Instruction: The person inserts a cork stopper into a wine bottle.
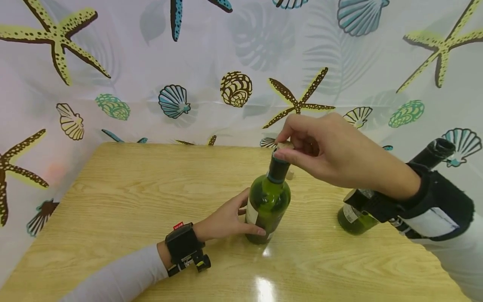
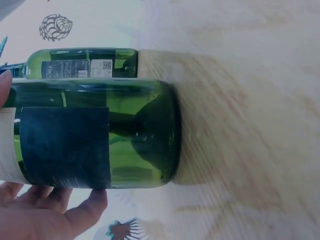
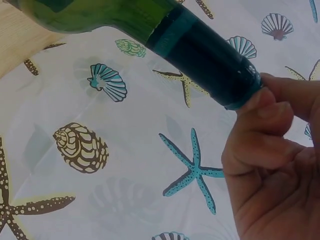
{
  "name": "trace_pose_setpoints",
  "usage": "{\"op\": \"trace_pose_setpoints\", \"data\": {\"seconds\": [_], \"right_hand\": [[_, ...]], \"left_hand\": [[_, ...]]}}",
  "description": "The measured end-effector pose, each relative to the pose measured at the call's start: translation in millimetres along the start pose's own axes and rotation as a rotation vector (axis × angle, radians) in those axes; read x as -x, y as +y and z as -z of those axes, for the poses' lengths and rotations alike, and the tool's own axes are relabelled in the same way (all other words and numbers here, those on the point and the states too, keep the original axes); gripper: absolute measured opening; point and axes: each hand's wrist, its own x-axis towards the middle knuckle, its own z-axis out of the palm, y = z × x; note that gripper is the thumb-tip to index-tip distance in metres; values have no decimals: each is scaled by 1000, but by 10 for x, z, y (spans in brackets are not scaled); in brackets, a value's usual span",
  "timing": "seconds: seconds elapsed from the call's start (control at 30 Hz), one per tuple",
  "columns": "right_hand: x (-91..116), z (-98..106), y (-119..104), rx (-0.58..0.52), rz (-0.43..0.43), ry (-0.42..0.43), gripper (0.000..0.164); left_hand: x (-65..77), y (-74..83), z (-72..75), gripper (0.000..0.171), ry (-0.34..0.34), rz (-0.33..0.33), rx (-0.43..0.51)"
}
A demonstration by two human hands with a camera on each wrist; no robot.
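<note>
Green bottle [image 1: 274, 197]: standing upright on the wooden table [image 1: 151, 188], near the middle of the head view; base in contact with the tabletop.
Bottle labels: one pale label [image 1: 252, 212] and one dark label [image 2: 65, 147], both on the lower body; print too blurred to read.
Bottle neck: wrapped in a dark sleeve [image 1: 278, 170]; directed upward to the right hand.
Cork [image 1: 285, 145]: located at the bottle mouth, between the right thumb and forefinger; tan top visible in the head view. Depth of seating cannot be determined. In the right wrist view the fingers conceal it.
Left hand [image 1: 230, 218]: grasping the lower body of the green bottle; thumb on the near side, fingers curved around the opposite side.
Right hand [image 1: 324, 153]: thumb and forefinger pinching the cork; remaining fingers curled toward the palm.
Second bottle [image 1: 352, 216]: green glass, standing on the table to the right of the first and apart from it; middle portion hidden by the right wrist strap [image 1: 441, 201]. Printed label with a square code shows in the left wrist view.
Small tan piece [image 1: 289, 174]: on the table behind the neck of the green bottle, partly hidden.
Backdrop cloth [image 1: 203, 54]: white, printed with starfish and shells; hangs beyond the table.
</note>
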Motion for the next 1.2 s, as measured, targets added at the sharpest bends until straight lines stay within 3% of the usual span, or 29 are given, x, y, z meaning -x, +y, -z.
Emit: {"op": "trace_pose_setpoints", "data": {"seconds": [0.13,0.3,0.47,0.77,0.9,1.2], "right_hand": [[70,-80,-7,-9,-41,60,18],[326,-353,30,-86,-124,203,42],[614,-727,90,-204,-241,315,52],[882,-1318,48,-333,-370,332,79],[892,-1439,-8,-313,-396,357,77],[855,-1478,-14,-279,-351,402,77]], "left_hand": [[10,1,-13,90,19,-3,-13],[43,62,-21,93,41,-9,-95],[93,254,-19,97,149,-91,-151],[115,501,-174,104,328,-370,-490],[130,533,-212,93,381,-385,-525],[137,539,-201,84,412,-392,-574]]}}
